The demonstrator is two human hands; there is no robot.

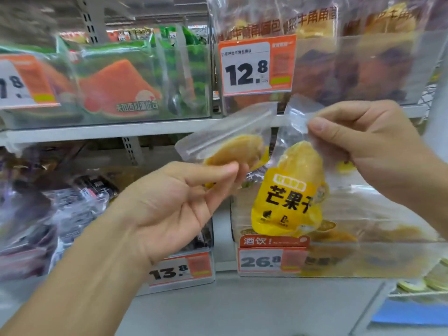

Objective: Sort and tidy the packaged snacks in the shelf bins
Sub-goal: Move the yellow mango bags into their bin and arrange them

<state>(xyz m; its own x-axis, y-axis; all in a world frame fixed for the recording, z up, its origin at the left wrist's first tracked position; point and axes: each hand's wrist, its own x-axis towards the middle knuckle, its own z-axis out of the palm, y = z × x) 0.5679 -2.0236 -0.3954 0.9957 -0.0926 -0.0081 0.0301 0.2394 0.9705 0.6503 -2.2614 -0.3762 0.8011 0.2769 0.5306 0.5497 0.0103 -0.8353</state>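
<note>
A shop's grey shelving is filling the view, carrying clear plastic bins on two levels, each fronted by an orange-and-white price card. On the upper level a bin of watermelon-print packs is sitting to the left and a bin of bread bags to the right, behind the 12.8 price card. Below, a bin of dark wrapped snacks is standing on the left, and the mango bin, marked 26.8, is standing on the right with orange dried fruit showing through its clear wall. In front of that bin the person is holding up two small mango packets, apparently to compare or square them up before dropping them back in with their own kind. The left hand is pinching the tilted packet between thumb and fingertips at its lower edge, so its clear sealed end is pointing up and left. The right hand is pinching the yellow-labelled packet by its clear top seal, letting it hang upright with the label facing out. The two packets are hanging just beside each other, directly above the mango bin.
</note>
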